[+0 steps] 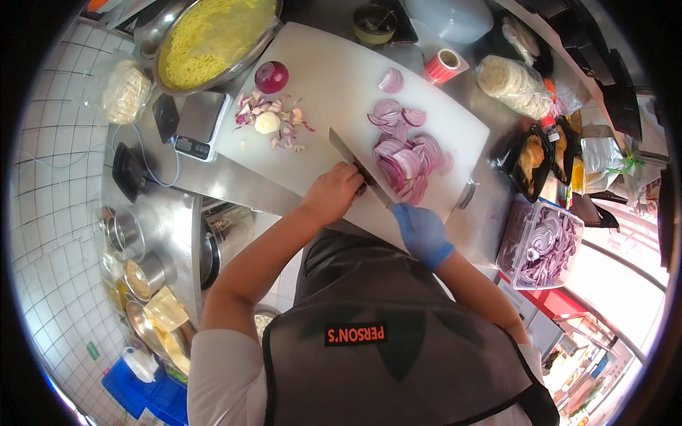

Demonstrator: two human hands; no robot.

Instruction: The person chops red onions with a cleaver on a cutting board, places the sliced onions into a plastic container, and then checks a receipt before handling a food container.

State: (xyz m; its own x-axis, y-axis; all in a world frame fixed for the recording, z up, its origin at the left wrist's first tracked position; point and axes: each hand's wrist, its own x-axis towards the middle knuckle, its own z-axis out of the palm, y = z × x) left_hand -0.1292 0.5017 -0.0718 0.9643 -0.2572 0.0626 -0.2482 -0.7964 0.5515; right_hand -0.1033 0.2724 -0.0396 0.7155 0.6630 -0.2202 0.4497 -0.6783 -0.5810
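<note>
My right hand (423, 234), in a blue glove, grips the handle end of a kitchen knife (343, 146). Its broad blade slants across the white cutting board (319, 69) near the front edge. Bare and with curled fingers, my left hand (333, 191) presses a dark red onion piece close against the blade; the fingers mostly hide that piece. Just right of the blade lies a heap of sliced red onion (407, 154), with one loose slice group (391, 81) farther back. A peeled whole red onion (272, 77) sits at the board's left, behind onion trimmings (272, 122).
A steel bowl of yellow noodles (197, 48) stands back left, near a digital scale (200, 125). At right are a clear tub of sliced onion (549, 245) and black trays of cooked meat (530, 160). A red label roll (442, 65) stands behind the board.
</note>
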